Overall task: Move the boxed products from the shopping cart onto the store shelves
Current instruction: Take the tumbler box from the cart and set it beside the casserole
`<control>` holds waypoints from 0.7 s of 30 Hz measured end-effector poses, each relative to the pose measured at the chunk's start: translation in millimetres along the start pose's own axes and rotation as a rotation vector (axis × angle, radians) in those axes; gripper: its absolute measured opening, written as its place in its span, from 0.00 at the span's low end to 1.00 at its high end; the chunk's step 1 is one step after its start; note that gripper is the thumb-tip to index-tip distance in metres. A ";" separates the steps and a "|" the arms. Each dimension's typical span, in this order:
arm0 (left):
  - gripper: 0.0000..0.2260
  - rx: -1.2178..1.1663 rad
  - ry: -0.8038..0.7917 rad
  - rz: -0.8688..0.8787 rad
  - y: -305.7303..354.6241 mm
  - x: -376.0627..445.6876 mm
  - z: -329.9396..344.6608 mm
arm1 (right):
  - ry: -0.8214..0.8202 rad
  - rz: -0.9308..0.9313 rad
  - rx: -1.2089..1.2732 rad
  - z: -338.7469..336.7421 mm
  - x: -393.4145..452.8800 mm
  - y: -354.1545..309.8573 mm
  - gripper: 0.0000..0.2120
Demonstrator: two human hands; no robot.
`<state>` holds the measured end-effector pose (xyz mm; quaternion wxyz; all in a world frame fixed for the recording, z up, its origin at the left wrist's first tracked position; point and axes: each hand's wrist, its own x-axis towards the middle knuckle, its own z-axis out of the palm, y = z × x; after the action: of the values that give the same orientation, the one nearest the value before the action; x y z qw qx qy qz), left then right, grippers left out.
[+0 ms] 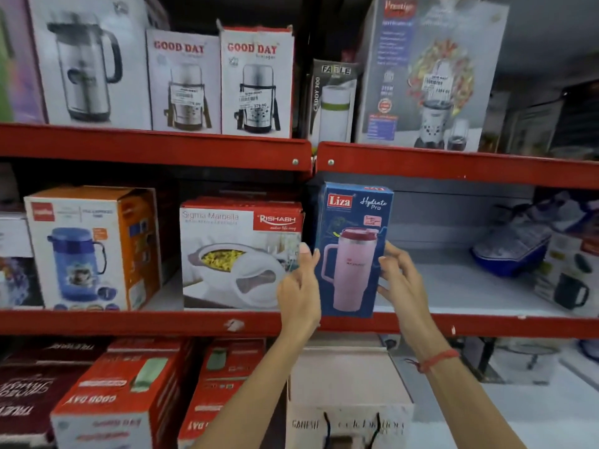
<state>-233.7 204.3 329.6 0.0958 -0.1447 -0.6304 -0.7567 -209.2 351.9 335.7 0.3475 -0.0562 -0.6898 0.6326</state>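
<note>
A tall blue Liza box [353, 247] with a pink tumbler pictured on it stands upright at the front edge of the middle red shelf [129, 322]. My left hand [299, 286] grips its left side and my right hand [400, 280] grips its right side. The box sits just right of the white Sigma Marbella box [236, 254]. The shopping cart is out of view.
To the right of the Liza box the grey shelf surface [453, 286] is bare up to a blue item [512, 251] and a mug box [570, 280]. The upper shelf holds Good Day flask boxes [256, 82] and a blender box [431, 76]. Red boxes [120, 393] fill the lower shelf.
</note>
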 end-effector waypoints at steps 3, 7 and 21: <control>0.50 0.004 -0.006 -0.056 -10.0 18.3 2.0 | -0.029 0.011 0.014 7.4 15.9 18.0 0.10; 0.57 -0.001 -0.016 -0.069 -25.0 32.0 0.9 | -0.061 0.012 0.010 14.9 29.0 31.3 0.09; 0.45 0.123 -0.071 -0.015 -28.2 14.7 -13.2 | -0.014 0.012 -0.231 16.0 21.2 41.6 0.17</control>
<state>-258.0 197.1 306.3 0.0765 -0.1607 -0.6799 -0.7114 -249.0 357.5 307.1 0.3301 -0.0956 -0.7603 0.5513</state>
